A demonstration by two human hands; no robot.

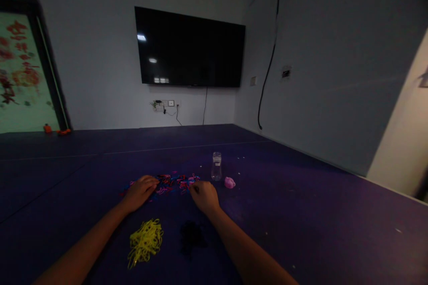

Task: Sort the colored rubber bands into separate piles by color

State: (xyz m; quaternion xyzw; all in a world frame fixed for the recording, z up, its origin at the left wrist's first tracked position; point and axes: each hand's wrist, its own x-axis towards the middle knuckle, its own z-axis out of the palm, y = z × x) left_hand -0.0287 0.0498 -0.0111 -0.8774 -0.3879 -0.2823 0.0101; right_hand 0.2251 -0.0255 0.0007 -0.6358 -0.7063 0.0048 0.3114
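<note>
A loose pile of small pink, red and blue bands [172, 182], probably rubber bands, lies on the dark purple surface [284, 222]. My left hand [141, 192] rests on the left side of the pile, palm down with its fingers stretched out. At the right edge of the pile, my right hand [204, 196] has its fingers curled closed; whatever is in them is hidden. Nearer to me are a heap of yellow rubber bands [145, 241] and a dark heap of black bands [193, 235]. Just beyond my right hand stands a clear bottle [216, 169], with a pink cap-like piece [229, 182] beside it.
Small white scraps [239, 173] dot the surface near the bottle. A television [190, 49] hangs on the far wall, with sockets [165, 103] and cables below. A black cable [267, 75] runs down the right wall. Orange objects [47, 128] sit at the far left.
</note>
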